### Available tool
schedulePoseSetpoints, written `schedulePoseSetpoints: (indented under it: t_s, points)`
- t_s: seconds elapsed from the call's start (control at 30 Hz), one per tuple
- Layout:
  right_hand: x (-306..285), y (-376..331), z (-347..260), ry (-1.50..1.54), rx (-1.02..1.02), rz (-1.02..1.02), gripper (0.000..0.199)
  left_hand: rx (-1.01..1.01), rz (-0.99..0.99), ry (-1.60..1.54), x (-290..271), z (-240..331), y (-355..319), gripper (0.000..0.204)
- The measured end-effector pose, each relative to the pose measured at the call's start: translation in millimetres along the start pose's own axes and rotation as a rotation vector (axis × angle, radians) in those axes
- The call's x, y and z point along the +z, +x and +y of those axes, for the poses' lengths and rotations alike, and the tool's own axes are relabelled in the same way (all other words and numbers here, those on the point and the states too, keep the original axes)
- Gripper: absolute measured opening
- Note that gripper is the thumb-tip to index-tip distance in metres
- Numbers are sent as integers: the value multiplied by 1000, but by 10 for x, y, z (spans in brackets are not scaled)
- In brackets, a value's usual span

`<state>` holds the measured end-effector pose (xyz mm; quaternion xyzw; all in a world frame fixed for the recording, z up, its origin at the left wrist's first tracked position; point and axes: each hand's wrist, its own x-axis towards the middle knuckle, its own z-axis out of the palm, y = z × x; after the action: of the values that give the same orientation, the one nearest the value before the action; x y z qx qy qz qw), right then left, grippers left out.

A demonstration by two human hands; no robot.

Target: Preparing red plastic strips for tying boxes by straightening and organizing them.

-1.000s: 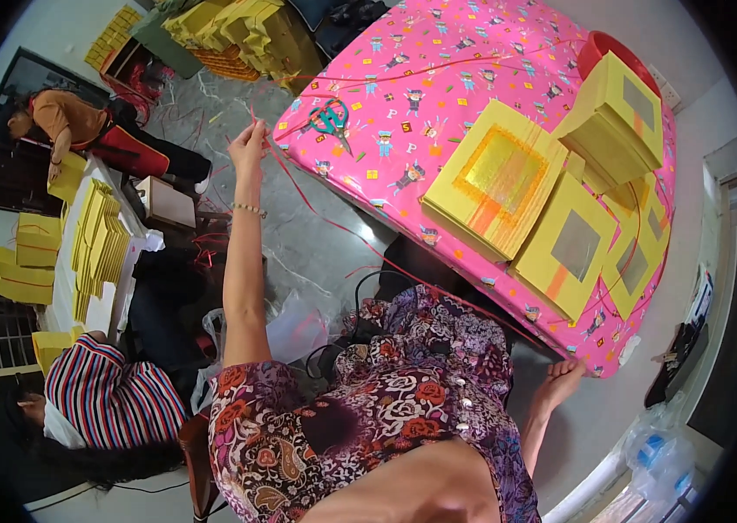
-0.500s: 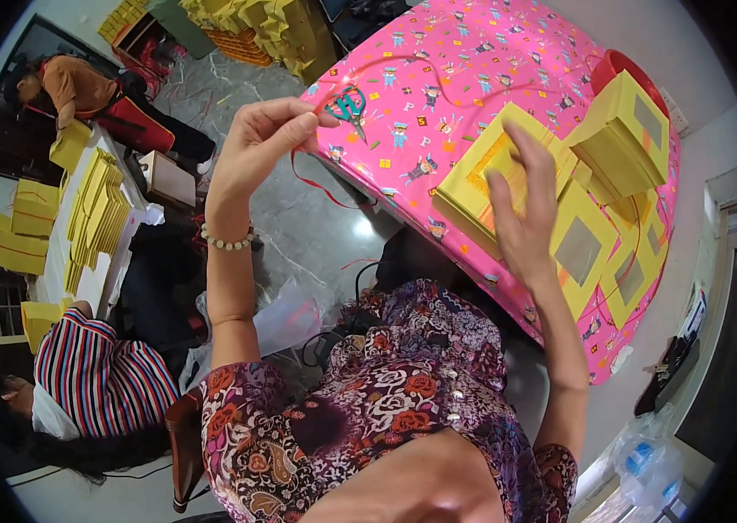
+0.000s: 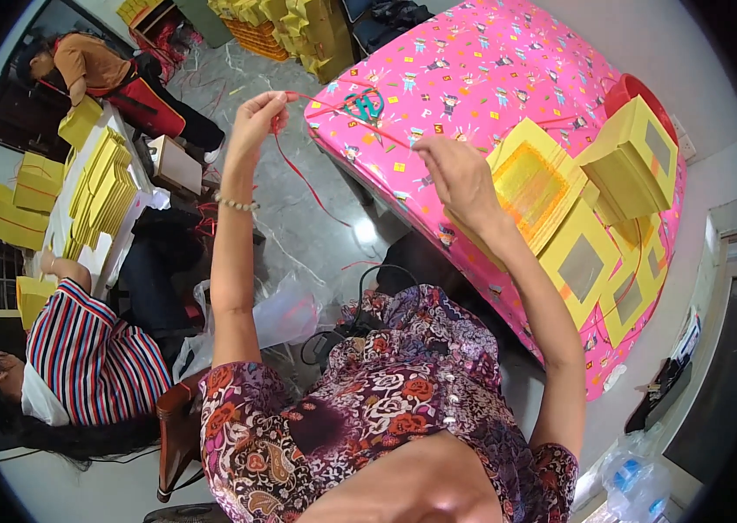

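Note:
A thin red ribbon [image 3: 300, 178] is pinched in my left hand [image 3: 257, 122], which is raised beyond the table's left corner. Its loose end dangles below those fingers. The stretch between my hands runs across to my right hand [image 3: 460, 174], whose fingers are closed on it above the table. Scissors with teal handles [image 3: 364, 105] lie near that corner, the ribbon passing over them. Right of my right hand sits a stack of yellow paper pieces [image 3: 532, 187] with an orange-gold panel on top. Beside it are flat yellow pieces with grey windows [image 3: 579, 261].
The table wears a pink patterned cover [image 3: 490, 52]. A thick yellow stack [image 3: 634, 161] stands at its right, before a red basin [image 3: 634, 91]. At left, two people work by a white table with yellow stacks [image 3: 107, 187]. A clear plastic bag [image 3: 285, 314] hangs near my left arm.
My right hand has moved left from the yellow stack and closed on the ribbon. The ribbon now stretches between both hands. My left hand stays raised, still pinching it.

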<state>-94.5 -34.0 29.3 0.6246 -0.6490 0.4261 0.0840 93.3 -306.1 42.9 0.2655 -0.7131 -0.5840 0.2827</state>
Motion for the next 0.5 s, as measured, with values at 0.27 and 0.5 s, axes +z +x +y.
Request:
schedulePoseSetpoints:
  t_s: [0.27,0.5]
  points:
    - [440,-412,104,-482,-139,-341,11,-251,310,422,-127,-1436,542,24]
    - [614,-596,113,-619,-90,-477,12,-267,460,672,-130,-1998,795,25]
